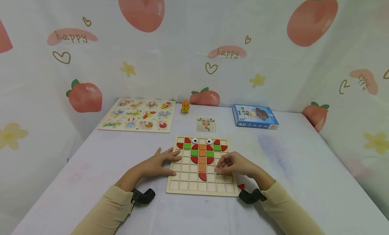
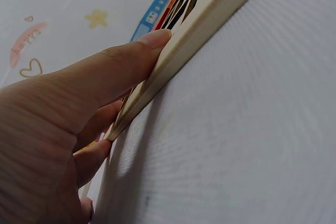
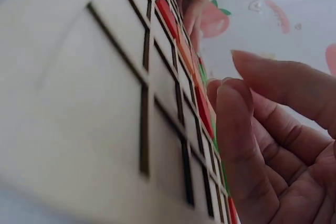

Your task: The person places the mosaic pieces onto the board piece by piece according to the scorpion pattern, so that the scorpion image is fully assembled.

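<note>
A wooden grid board (image 1: pixel 182 186) lies on the table in the head view. Set into its squares are orange square tiles (image 1: pixel 202 160), green square tiles (image 1: pixel 217 147), red quarter-round tiles (image 1: pixel 202 176) and two eye tiles (image 1: pixel 195 140). My left hand (image 1: pixel 156 163) rests at the board's left edge, thumb (image 2: pixel 152 40) and fingers spread along it. Over the right-hand squares hovers my right hand (image 1: pixel 235 164), its fingers loosely bent. In the right wrist view, a gap shows between thumb and forefinger (image 3: pixel 233 114), with nothing held there.
A red piece (image 1: pixel 241 186) lies just off the board's right edge. Behind the board is a small pattern card (image 1: pixel 206 125). Farther back are an insect picture puzzle (image 1: pixel 139 115), an orange toy figure (image 1: pixel 185 106) and a blue box (image 1: pixel 255 116). A printed cloth hangs behind the table.
</note>
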`<action>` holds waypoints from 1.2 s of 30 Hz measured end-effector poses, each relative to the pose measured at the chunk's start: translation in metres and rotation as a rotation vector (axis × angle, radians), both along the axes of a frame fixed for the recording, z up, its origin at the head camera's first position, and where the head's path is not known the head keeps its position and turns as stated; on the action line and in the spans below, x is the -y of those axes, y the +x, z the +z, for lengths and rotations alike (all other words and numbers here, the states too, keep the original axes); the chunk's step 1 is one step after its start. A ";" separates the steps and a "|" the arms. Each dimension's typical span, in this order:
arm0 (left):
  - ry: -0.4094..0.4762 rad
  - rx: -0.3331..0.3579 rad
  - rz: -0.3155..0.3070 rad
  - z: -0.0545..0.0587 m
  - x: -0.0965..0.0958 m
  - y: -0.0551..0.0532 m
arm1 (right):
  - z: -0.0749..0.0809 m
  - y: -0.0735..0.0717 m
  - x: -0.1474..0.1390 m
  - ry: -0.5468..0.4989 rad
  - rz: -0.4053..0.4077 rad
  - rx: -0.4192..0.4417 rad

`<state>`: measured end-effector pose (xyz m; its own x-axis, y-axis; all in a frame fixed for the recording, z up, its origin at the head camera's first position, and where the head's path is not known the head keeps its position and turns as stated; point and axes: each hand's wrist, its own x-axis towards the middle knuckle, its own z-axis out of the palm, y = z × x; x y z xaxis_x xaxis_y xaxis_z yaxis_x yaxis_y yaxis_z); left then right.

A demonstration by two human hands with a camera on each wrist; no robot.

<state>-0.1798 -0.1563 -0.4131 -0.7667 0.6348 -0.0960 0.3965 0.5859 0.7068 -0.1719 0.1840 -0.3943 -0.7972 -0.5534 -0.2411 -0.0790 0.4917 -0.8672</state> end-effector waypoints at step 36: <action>0.001 -0.001 -0.006 -0.001 0.001 0.001 | -0.007 0.041 -0.119 0.083 -0.385 -0.027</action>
